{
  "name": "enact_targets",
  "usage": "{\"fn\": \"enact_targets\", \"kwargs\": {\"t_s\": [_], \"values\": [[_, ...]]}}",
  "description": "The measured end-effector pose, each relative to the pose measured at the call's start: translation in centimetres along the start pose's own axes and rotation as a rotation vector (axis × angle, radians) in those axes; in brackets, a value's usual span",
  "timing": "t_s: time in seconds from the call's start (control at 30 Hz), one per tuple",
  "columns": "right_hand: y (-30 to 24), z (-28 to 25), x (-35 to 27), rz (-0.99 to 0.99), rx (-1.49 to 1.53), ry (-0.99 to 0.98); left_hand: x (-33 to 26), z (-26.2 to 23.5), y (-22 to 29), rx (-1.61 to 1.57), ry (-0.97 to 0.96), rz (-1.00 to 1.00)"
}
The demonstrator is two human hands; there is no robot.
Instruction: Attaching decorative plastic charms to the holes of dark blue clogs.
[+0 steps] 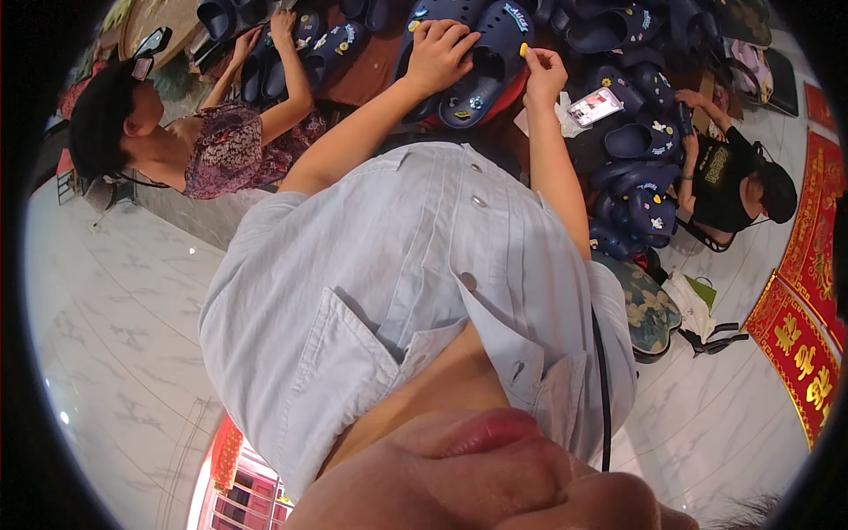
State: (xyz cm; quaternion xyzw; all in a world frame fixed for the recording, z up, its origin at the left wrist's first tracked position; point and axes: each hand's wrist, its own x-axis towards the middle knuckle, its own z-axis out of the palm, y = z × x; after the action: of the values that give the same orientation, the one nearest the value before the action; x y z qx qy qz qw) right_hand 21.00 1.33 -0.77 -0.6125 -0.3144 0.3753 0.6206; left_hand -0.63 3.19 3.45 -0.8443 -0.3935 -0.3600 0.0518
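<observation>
A pair of navy clogs [484, 81] with small charms on them lies in front of me, at the top middle of the view. My left hand [440, 55] grips the left side of the pair, its fingers bent over the upper; the fingertips' undersides are hidden. Just right of the pair, my right hand [546, 79] pinches a small yellow shoe charm [524, 50] between thumb and fingertips. The charm is beside the right clog's edge; whether it touches the clog I cannot tell. A blue-white charm [476, 102] sits near the clog's near end.
Many navy clogs [640, 139] are heaped to the right, near a phone [594, 107] with a lit screen. A person in a patterned top [234, 146] handles clogs at left; another in a black shirt [726, 181] works at right. A cushioned stool [643, 305] stands below the heap.
</observation>
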Motion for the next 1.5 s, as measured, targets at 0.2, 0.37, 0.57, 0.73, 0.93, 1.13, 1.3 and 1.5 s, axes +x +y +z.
{"fn": "enact_targets", "kwargs": {"t_s": [0.2, 0.37, 0.57, 0.73, 0.93, 1.13, 1.3, 1.5], "values": [[-1.0, 0.6, -1.2, -0.254, -0.424, 0.070, -0.1, 0.0, -0.1, -0.001, 0.012, 0.002], [-1.8, 0.6, -2.0, -0.609, -0.702, 0.019, 0.0, 0.1, -0.2, 0.004, -0.002, 0.002], [-1.9, -0.3, -3.0, -0.785, -0.939, -0.096, -0.1, 0.2, -0.2, -0.008, -0.001, 0.002], [-3.0, -0.4, -2.9, -0.825, -1.100, -0.190, -0.2, 0.1, -0.1, 0.003, -0.002, 0.007], [-3.7, -0.4, -1.9, -0.858, -1.225, -0.274, -0.3, 0.2, -0.1, 0.003, 0.001, 0.006], [-5.0, -1.0, -2.2, -0.832, -1.125, -0.286, -0.3, 0.3, -0.4, 0.003, -0.008, 0.011], [-6.6, -0.3, -6.3, -0.980, -0.878, -0.379, -0.2, 0.3, -0.3, 0.012, -0.007, 0.007], [-4.8, 2.7, -8.7, -1.051, -1.106, -0.559, 0.0, 0.9, -0.2, 0.019, 0.027, 0.009]]}}
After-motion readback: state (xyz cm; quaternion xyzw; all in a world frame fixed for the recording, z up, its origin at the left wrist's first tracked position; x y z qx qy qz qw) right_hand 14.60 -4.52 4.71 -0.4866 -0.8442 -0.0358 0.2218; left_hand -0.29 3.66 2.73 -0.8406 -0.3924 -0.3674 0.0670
